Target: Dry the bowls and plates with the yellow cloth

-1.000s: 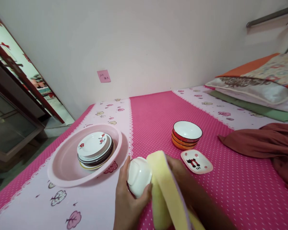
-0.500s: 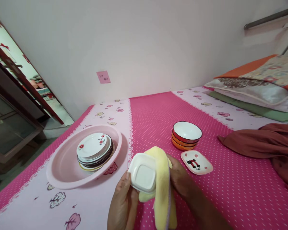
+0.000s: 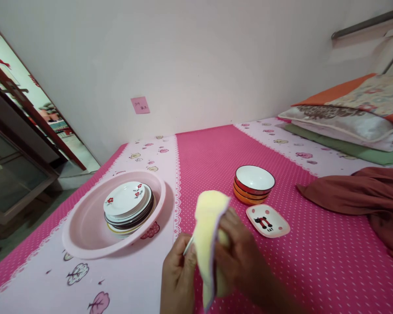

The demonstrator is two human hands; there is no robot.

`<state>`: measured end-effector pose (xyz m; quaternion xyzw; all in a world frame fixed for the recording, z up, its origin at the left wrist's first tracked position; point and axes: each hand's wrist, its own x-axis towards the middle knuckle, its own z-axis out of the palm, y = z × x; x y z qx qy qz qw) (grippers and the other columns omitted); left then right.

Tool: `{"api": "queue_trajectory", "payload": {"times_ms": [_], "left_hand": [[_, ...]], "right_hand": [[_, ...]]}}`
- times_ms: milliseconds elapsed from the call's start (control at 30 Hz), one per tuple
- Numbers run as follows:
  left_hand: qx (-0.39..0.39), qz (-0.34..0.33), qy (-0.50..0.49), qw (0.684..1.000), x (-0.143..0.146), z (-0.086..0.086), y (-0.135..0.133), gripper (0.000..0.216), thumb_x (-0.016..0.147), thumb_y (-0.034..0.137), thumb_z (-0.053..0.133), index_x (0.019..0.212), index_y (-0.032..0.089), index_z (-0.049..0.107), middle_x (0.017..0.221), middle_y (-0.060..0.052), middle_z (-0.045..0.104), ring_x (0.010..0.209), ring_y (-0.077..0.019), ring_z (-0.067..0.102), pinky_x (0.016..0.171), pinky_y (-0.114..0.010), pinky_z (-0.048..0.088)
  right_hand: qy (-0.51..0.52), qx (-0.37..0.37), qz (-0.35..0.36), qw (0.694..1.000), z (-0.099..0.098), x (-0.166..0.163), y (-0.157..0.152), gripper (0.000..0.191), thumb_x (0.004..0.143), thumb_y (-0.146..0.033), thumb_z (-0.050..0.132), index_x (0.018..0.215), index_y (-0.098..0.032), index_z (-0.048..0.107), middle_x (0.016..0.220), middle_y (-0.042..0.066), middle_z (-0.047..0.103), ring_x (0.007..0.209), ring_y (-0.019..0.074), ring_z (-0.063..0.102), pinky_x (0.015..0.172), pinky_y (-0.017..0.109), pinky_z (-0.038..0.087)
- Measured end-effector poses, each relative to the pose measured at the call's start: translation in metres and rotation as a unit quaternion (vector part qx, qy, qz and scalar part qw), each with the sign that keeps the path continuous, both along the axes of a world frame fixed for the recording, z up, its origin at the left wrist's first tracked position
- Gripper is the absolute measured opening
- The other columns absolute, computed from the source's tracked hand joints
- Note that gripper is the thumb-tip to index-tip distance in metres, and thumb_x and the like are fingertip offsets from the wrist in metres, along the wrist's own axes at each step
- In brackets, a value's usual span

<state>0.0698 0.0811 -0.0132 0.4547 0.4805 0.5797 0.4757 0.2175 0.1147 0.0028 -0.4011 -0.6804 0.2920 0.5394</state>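
Observation:
Near the bottom middle, my left hand point(image 3: 180, 272) pinches the edge of a small white dish point(image 3: 188, 246), now seen almost edge-on. A yellow cloth point(image 3: 208, 226) with a purple hem wraps over most of the dish and hides it. My right hand point(image 3: 237, 253) is closed on the cloth around the dish's other side. Just beyond that hand, a square dish point(image 3: 280, 223) with a cat picture and pink spots lies face up. Behind it stands a short stack of bowls point(image 3: 253, 185), red on top and orange below, white inside.
To the left, a pink basin point(image 3: 81, 226) holds a stack of plates point(image 3: 126, 198). A brown-red cloth point(image 3: 343, 192) lies on the right, before piled cushions point(image 3: 350, 117). The pink patterned bedspread point(image 3: 209, 152) reaches the wall point(image 3: 196, 61), which bears a pink note point(image 3: 140, 105).
The dish has turned from showing its white underside to standing edge-on. My right hand has brought the cloth over it, and both hands have come closer together.

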Motion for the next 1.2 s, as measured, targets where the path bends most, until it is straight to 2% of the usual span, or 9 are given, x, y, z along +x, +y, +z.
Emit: {"api": "queue_trajectory", "payload": {"times_ms": [67, 133, 267, 467, 667, 800, 933, 1100, 1200], "left_hand": [[0.027, -0.017, 0.037, 0.999, 0.002, 0.001, -0.001, 0.026, 0.090, 0.046, 0.073, 0.089, 0.021, 0.079, 0.078, -0.002, 0.070, 0.075, -0.0207, 0.060, 0.071, -0.029, 0.049], [0.038, -0.046, 0.068, 0.996, 0.002, 0.002, -0.001, 0.027, 0.090, 0.045, 0.071, 0.095, 0.021, 0.081, 0.088, -0.005, 0.074, 0.081, -0.0242, 0.063, 0.077, -0.032, 0.052], [0.044, -0.085, 0.065, 0.993, -0.001, 0.006, -0.001, 0.031, 0.094, 0.048, 0.067, 0.103, 0.022, 0.081, 0.084, -0.004, 0.069, 0.076, -0.0218, 0.058, 0.075, -0.031, 0.049], [-0.004, -0.096, -0.061, 0.993, -0.004, 0.005, -0.003, 0.032, 0.091, 0.050, 0.073, 0.086, 0.018, 0.077, 0.073, -0.001, 0.056, 0.068, -0.0162, 0.050, 0.064, -0.027, 0.041], [-0.069, -0.097, -0.201, 0.972, -0.007, 0.004, -0.006, 0.027, 0.088, 0.046, 0.078, 0.082, 0.021, 0.071, 0.071, 0.001, 0.057, 0.062, -0.0137, 0.054, 0.066, -0.027, 0.047], [-0.068, -0.057, -0.253, 0.963, -0.009, -0.002, -0.006, 0.022, 0.085, 0.043, 0.081, 0.092, 0.023, 0.076, 0.086, -0.004, 0.073, 0.081, -0.0222, 0.071, 0.088, -0.037, 0.057], [-0.061, -0.029, -0.268, 0.961, -0.009, -0.005, -0.003, 0.029, 0.083, 0.047, 0.083, 0.098, 0.023, 0.078, 0.098, -0.008, 0.079, 0.096, -0.0286, 0.075, 0.098, -0.044, 0.057], [-0.098, -0.045, -0.266, 0.958, -0.011, 0.004, -0.004, 0.026, 0.085, 0.041, 0.082, 0.101, 0.022, 0.076, 0.097, -0.008, 0.078, 0.095, -0.0271, 0.074, 0.092, -0.040, 0.058], [-0.114, -0.077, -0.200, 0.970, -0.017, 0.010, -0.004, 0.027, 0.089, 0.042, 0.078, 0.104, 0.019, 0.074, 0.094, -0.007, 0.074, 0.090, -0.0242, 0.070, 0.085, -0.035, 0.056]], "right_hand": [[-0.076, 0.066, 0.009, 0.995, -0.001, -0.008, -0.004, 0.027, 0.094, -0.026, 0.063, 0.121, -0.023, 0.070, 0.130, 0.012, 0.069, 0.126, 0.0341, 0.058, 0.111, 0.051, 0.042], [-0.097, 0.068, 0.009, 0.993, -0.006, -0.011, -0.003, 0.028, 0.099, -0.027, 0.059, 0.126, -0.023, 0.067, 0.127, 0.011, 0.069, 0.119, 0.0311, 0.060, 0.107, 0.049, 0.044], [-0.036, 0.002, 0.017, 0.999, -0.012, -0.006, 0.005, 0.021, 0.102, -0.036, 0.056, 0.111, -0.022, 0.069, 0.101, 0.006, 0.070, 0.093, 0.0238, 0.063, 0.084, 0.037, 0.049], [0.122, -0.157, 0.056, 0.978, -0.008, -0.002, 0.014, 0.026, 0.079, -0.038, 0.068, 0.098, -0.020, 0.070, 0.073, -0.003, 0.063, 0.061, 0.0148, 0.052, 0.057, 0.026, 0.042], [0.235, -0.210, 0.085, 0.945, -0.016, -0.009, 0.017, 0.040, 0.079, -0.058, 0.074, 0.091, -0.020, 0.067, 0.075, -0.001, 0.061, 0.065, 0.0156, 0.051, 0.058, 0.025, 0.044], [0.315, -0.233, 0.070, 0.917, -0.023, -0.018, 0.014, 0.053, 0.082, -0.074, 0.068, 0.084, -0.023, 0.060, 0.074, -0.001, 0.058, 0.065, 0.0165, 0.051, 0.061, 0.027, 0.048], [0.316, -0.266, 0.035, 0.910, -0.024, -0.027, 0.008, 0.056, 0.086, -0.081, 0.055, 0.079, -0.025, 0.055, 0.072, 0.002, 0.061, 0.070, 0.0217, 0.057, 0.063, 0.032, 0.051], [0.365, -0.300, 0.068, 0.879, -0.021, -0.025, 0.008, 0.050, 0.083, -0.072, 0.068, 0.080, -0.024, 0.055, 0.070, -0.001, 0.059, 0.066, 0.0193, 0.055, 0.060, 0.030, 0.048], [0.332, -0.308, 0.088, 0.887, -0.023, -0.018, 0.012, 0.046, 0.079, -0.061, 0.079, 0.078, -0.022, 0.055, 0.067, -0.005, 0.052, 0.060, 0.0138, 0.046, 0.055, 0.026, 0.042]]}}
